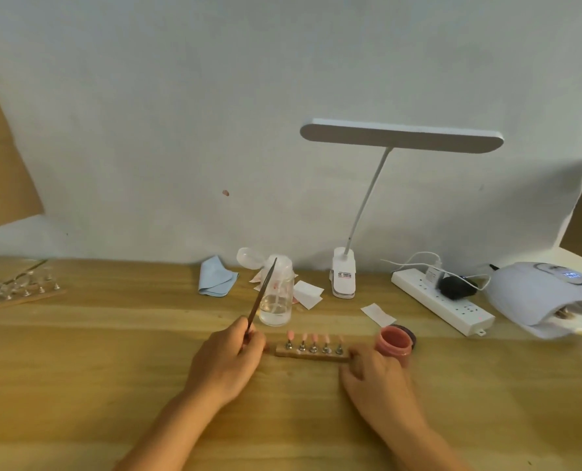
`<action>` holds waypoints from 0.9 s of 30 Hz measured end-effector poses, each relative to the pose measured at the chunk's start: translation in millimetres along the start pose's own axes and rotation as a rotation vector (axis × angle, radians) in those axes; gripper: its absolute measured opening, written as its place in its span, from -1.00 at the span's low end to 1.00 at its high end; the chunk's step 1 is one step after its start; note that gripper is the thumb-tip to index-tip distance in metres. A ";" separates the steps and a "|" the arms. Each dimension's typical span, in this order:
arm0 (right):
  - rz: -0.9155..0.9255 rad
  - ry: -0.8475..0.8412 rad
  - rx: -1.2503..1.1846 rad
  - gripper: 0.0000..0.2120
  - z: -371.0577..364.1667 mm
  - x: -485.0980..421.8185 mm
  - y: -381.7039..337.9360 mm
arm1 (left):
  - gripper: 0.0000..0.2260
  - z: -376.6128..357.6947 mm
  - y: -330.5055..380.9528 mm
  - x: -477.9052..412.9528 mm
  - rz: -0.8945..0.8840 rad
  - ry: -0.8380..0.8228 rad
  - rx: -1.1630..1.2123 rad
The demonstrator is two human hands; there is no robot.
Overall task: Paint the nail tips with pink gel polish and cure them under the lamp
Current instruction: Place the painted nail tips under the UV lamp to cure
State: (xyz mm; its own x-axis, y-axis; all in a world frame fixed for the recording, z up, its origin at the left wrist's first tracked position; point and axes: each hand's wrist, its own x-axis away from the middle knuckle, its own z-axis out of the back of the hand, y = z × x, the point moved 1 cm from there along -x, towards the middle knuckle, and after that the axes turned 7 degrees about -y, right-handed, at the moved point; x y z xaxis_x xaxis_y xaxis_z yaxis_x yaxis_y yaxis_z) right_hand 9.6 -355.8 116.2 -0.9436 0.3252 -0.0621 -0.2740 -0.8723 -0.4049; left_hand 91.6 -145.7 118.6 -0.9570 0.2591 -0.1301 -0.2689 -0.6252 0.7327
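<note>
I've got the left hand (230, 355) pinching the brush (262, 297), and the right hand (374, 375) grips the nail tip holder (311, 353) at its right end, gel pot (394, 345) just beside, toward the table's (95, 351) near edge.

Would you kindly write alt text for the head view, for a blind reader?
A left hand holds a brush beside a wooden holder of five pink nail tips; the right hand touches its other end. A pink jar and curing lamp sit further right.

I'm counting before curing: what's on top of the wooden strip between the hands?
Five metal stands, each topped with a pink nail tip, stand on the wooden strip. The right hand grips and covers its right end, so anything there is hidden.
</note>
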 end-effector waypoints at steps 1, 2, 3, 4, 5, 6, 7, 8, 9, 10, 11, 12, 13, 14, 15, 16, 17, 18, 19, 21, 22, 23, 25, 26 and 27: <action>0.016 0.024 -0.020 -0.78 -0.8 1.1 2.0 | -0.78 -0.3 0.5 -0.5 0.002 -0.012 -0.002; 0.041 0.051 -0.046 -0.80 -1.7 2.5 4.0 | -0.79 -0.6 1.3 -0.8 0.006 -0.026 0.025; 0.066 0.063 -0.065 -0.80 -2.0 4.4 5.4 | -0.79 -1.7 2.5 -0.2 0.009 -0.042 0.072; 0.090 0.061 -0.075 -0.79 -2.1 5.3 6.2 | -0.78 -2.6 4.5 1.1 0.011 -0.056 0.117; 0.104 0.044 -0.081 -0.76 -1.4 4.6 6.5 | -0.78 -3.2 6.6 2.7 0.007 -0.062 0.144; 0.105 0.020 -0.092 -0.73 1.0 2.7 6.3 | -0.77 -3.2 8.5 4.5 0.001 -0.062 0.154; 0.094 -0.008 -0.107 -0.71 4.1 0.6 5.4 | -0.76 -2.4 9.7 6.0 -0.004 -0.060 0.156; 0.082 -0.030 -0.125 -0.72 7.2 -1.4 5.0 | -0.76 -1.8 11.0 7.3 -0.009 -0.060 0.155; 0.079 -0.034 -0.142 -0.75 9.6 -2.8 5.1 | -0.77 -1.2 11.5 8.1 -0.015 -0.060 0.156; 0.091 -0.016 -0.161 -0.79 11.3 -2.7 6.1 | -0.77 -0.6 12.2 8.7 -0.018 -0.058 0.166; 0.120 0.018 -0.171 -0.82 11.8 -0.2 7.6 | -0.77 -0.3 11.9 8.8 -0.019 -0.051 0.193; 0.162 0.063 -0.159 -0.83 11.8 3.3 9.6 | -0.76 -0.6 11.1 8.0 -0.026 -0.044 0.236; 0.209 0.105 -0.120 -0.84 11.7 8.0 11.9 | -0.74 -2.2 9.6 6.7 -0.037 -0.040 0.279; 0.255 0.144 -0.070 -0.85 11.5 12.6 14.2 | -0.74 -3.4 8.0 5.2 -0.047 -0.038 0.306; 0.295 0.182 -0.035 -0.84 11.9 16.5 16.5 | -0.74 -4.1 6.9 3.8 -0.056 -0.040 0.317; 0.333 0.218 -0.017 -0.82 12.3 19.2 19.5 | -0.76 -5.0 5.9 3.1 -0.061 -0.050 0.322; 0.366 0.261 -0.005 -0.80 13.3 21.2 22.1 | -0.77 -5.7 5.1 2.7 -0.070 -0.062 0.325; 0.398 0.310 0.012 -0.78 15.0 23.4 24.6 | -0.77 -6.4 5.1 2.7 -0.081 -0.070 0.327; 0.419 0.347 0.031 -0.76 17.0 25.7 26.3 | -0.76 -6.9 4.6 3.0 -0.091 -0.072 0.329; 0.456 0.411 0.047 -0.75 19.9 29.4 31.3 | -0.73 -7.8 3.4 3.2 -0.109 -0.058 0.337; 0.474 0.437 0.037 -0.77 22.4 31.3 33.8 | -0.72 -7.7 3.2 3.3 -0.111 -0.046 0.341; 0.485 0.462 0.024 -0.81 25.9 33.5 37.2 | -0.73 -8.3 3.7 2.9 -0.115 -0.037 0.344; 0.504 0.506 -0.014 -0.83 33.2 38.1 43.8 | -0.76 -9.1 2.4 3.6 -0.117 -0.035 0.329; 0.511 0.523 -0.031 -0.79 37.8 40.6 49.3 | -0.76 -9.7 1.9 3.5 -0.120 -0.036 0.314; 0.514 0.537 -0.048 -0.75 42.3 43.1 55.0 | -0.76 -9.6 0.6 3.4 -0.125 -0.034 0.302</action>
State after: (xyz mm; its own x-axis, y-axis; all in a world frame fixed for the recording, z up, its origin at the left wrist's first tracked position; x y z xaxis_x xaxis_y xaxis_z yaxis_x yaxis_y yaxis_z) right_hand -54.0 -405.2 129.8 -0.7263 0.0249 -0.6870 0.1976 -0.9496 -0.2433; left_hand 87.1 -152.2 112.1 -0.9129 0.3479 -0.2133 -0.3353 -0.3415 0.8780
